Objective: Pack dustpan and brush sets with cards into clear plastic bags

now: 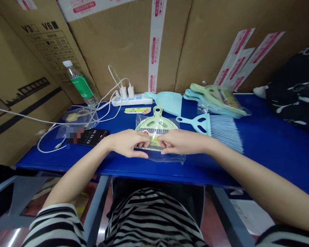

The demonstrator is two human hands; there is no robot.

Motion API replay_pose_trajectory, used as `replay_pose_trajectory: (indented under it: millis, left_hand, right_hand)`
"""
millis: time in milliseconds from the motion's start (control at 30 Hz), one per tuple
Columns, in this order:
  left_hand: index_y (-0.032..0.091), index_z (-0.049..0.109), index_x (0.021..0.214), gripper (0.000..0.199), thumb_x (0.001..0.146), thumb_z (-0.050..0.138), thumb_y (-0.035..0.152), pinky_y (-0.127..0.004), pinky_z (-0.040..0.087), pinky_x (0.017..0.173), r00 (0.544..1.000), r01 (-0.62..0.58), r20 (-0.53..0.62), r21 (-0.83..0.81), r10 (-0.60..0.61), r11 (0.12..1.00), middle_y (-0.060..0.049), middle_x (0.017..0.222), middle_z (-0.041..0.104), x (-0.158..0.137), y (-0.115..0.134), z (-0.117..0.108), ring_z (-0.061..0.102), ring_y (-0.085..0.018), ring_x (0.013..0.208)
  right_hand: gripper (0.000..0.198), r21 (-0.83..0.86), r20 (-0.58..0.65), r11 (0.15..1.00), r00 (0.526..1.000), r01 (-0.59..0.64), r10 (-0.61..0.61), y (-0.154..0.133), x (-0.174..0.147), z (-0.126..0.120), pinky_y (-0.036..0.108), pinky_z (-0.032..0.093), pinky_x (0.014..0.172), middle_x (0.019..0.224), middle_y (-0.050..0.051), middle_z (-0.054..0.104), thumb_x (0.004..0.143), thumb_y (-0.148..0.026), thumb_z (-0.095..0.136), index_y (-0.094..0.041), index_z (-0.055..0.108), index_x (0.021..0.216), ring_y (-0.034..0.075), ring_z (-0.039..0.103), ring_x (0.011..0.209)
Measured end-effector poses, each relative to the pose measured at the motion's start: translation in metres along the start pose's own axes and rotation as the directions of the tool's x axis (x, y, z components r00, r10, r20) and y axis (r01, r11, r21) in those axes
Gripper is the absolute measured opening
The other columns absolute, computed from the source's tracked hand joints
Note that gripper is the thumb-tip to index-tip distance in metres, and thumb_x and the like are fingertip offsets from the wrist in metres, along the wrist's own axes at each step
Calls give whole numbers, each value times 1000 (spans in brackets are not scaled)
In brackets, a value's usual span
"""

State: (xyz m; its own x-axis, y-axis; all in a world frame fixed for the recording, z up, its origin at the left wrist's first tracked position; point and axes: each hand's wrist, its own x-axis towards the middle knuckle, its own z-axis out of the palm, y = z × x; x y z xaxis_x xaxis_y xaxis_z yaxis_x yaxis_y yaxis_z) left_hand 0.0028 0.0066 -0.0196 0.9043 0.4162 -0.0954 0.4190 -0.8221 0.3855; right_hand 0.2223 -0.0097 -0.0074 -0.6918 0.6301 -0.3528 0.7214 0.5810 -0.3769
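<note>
A pale green dustpan (158,118) and a brush with grey bristles lie flat in a clear plastic bag (170,157) in front of me, a printed card inside. My left hand (127,141) is over the bag's left side, fingers curled onto it and thumb stretched along the near edge. From the right, my right hand (181,141) has its fingers bent and thumb drawn in, closed at the bag. Both hands hide part of the brush. Just beyond my right hand lie a loose light blue brush (221,130) and a light blue dustpan (167,102).
Bagged green and blue dustpan sets (218,97) are stacked at the back right of the blue table (275,147). A printed card (137,110), power strip (134,100), cables, phone (92,137) and bottle (81,84) are to the left. Cardboard (128,44) walls the back.
</note>
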Motion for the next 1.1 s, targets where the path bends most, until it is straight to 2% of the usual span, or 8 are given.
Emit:
replay_pose_trajectory:
  millis: [133,300,467,633,800,900,1000,1100]
  left_hand:
    - [20,56,90,33,75,74,43,-26,39,63,997,-48,57,64,44,997,0,84,60,-3,1,-1,53,-15,69]
    - [20,56,86,14,74,60,14,-25,40,64,998,-32,59,60,29,998,0,82,59,-4,0,0,53,-15,70]
    - [19,55,78,15,85,44,11,-24,40,66,999,-31,12,-3,31,1000,0,75,60,-2,-3,-1,53,-14,69]
    - [19,55,78,18,92,44,16,-23,40,66,999,-25,31,-58,27,998,0,74,61,-3,-4,-4,54,-12,67]
    - [18,57,77,18,91,46,16,-22,40,65,997,-32,66,-120,40,992,1,71,61,-4,-4,-7,53,-11,65]
    - [17,59,77,16,90,49,17,-22,41,64,999,-31,30,-147,36,989,0,72,61,-4,-5,-8,54,-11,64]
    - [17,61,77,15,88,52,18,-23,43,67,999,-30,-38,-111,26,993,-1,74,62,-5,-7,-9,57,-12,69]
    - [17,62,77,15,88,52,18,-23,43,70,997,-6,-80,-49,2,999,-1,76,62,-6,-9,-9,58,-13,72]
  right_hand:
    - [26,-2,-17,999,999,41,-41,2,2,0,26,27,58,58,-5,46,86,-20,63,-23,42,71,13,42,56]
    - [24,-46,-27,996,996,83,-84,3,3,1,27,27,58,59,-4,46,88,-18,54,-23,40,69,13,41,57]
    - [20,-68,-7,992,995,102,-103,3,2,0,27,27,58,60,-4,42,85,-10,46,-23,38,71,13,37,56]
    - [14,-19,-8,989,989,145,-146,4,2,1,27,28,58,60,-5,44,80,-10,46,-22,42,75,13,39,56]
    - [31,96,-33,979,983,182,-180,6,-1,-2,27,33,58,61,-3,44,96,-31,34,-22,39,67,12,41,55]
    - [33,154,-7,976,988,153,-153,9,-6,-4,27,37,57,61,-2,52,95,-41,41,-20,53,72,13,47,56]
    - [15,121,-31,978,986,168,-165,12,-9,-5,27,42,61,66,0,62,83,-26,56,-16,65,89,14,55,60]
    - [13,39,-102,987,983,157,-152,14,-9,-5,26,43,64,72,2,68,78,-13,55,-16,67,82,14,59,64]
